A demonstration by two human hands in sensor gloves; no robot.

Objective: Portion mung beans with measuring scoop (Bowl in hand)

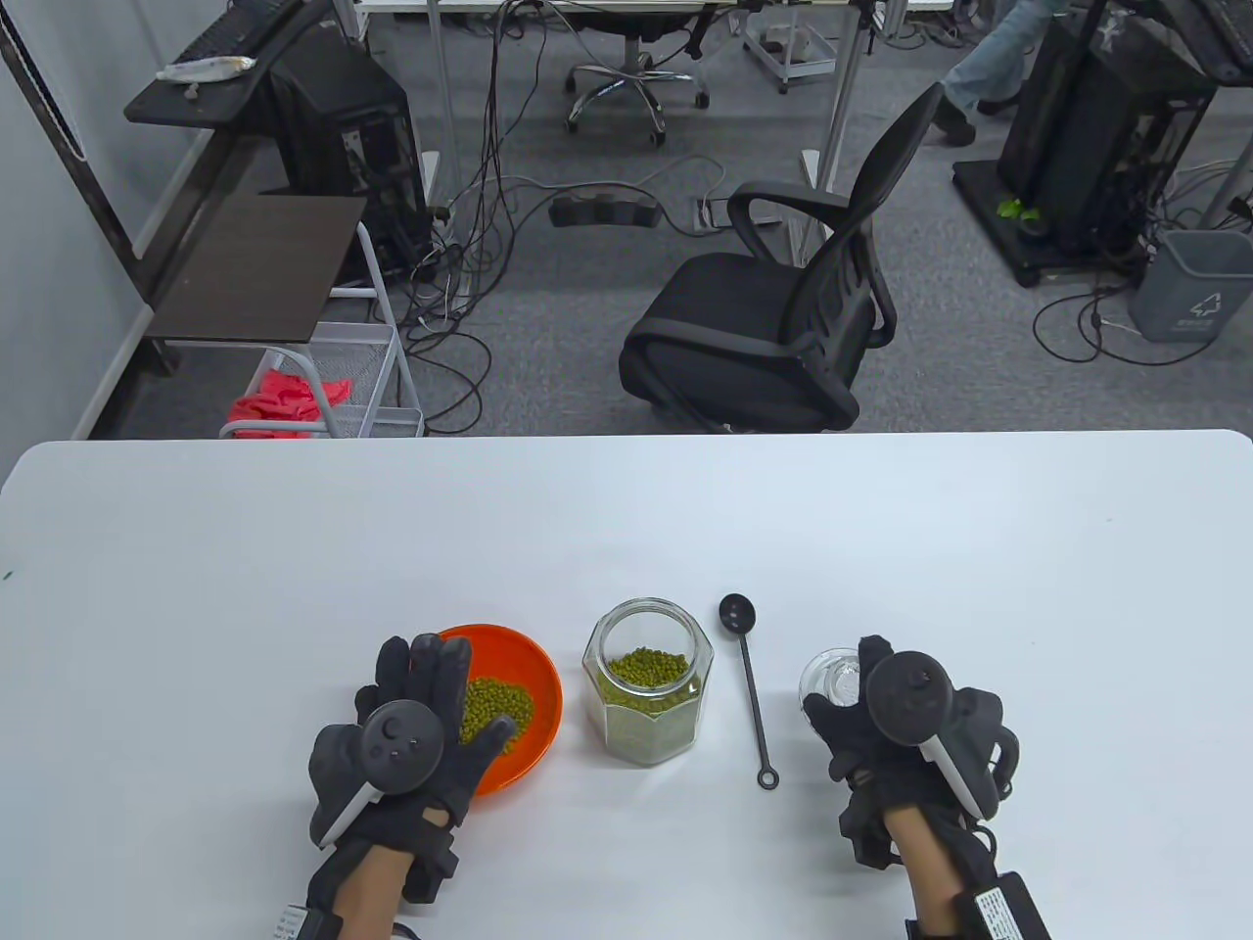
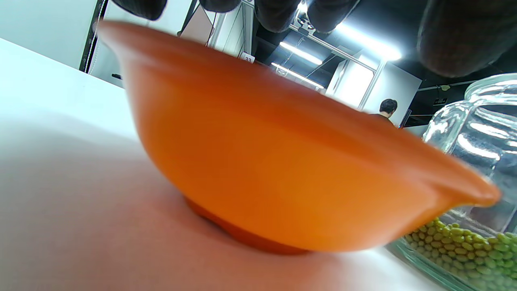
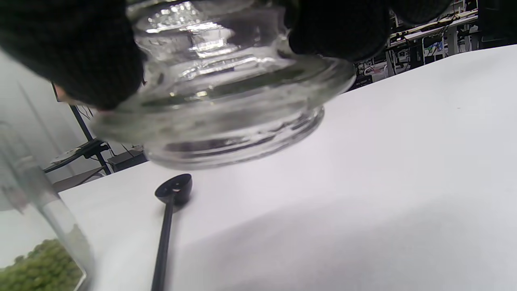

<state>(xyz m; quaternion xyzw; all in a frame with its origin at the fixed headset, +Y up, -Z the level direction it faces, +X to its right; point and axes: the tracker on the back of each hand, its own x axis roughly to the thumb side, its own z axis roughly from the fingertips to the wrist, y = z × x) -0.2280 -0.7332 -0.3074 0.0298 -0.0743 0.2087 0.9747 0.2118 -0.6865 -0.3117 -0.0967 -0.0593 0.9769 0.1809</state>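
An orange bowl (image 1: pixel 533 676) holding mung beans (image 1: pixel 499 707) sits on the white table (image 1: pixel 626 529). My left hand (image 1: pixel 465 690) is spread over its near-left rim, with the thumb above the beans. In the left wrist view the fingertips (image 2: pixel 460 36) hang just above the bowl (image 2: pixel 282 169) without closing on it. An open glass jar (image 1: pixel 648 705) of mung beans stands at centre. A black measuring scoop (image 1: pixel 750 685) lies on the table to its right. My right hand (image 1: pixel 852 685) grips the glass lid (image 1: pixel 825 676); the fingers (image 3: pixel 72 52) clamp the tilted lid (image 3: pixel 226 109) low over the table.
The jar (image 2: pixel 476 161) stands close beside the bowl's right rim. The scoop (image 3: pixel 169 202) lies between the jar (image 3: pixel 40 226) and the lid. A black office chair (image 1: pixel 783 323) stands beyond the table's far edge.
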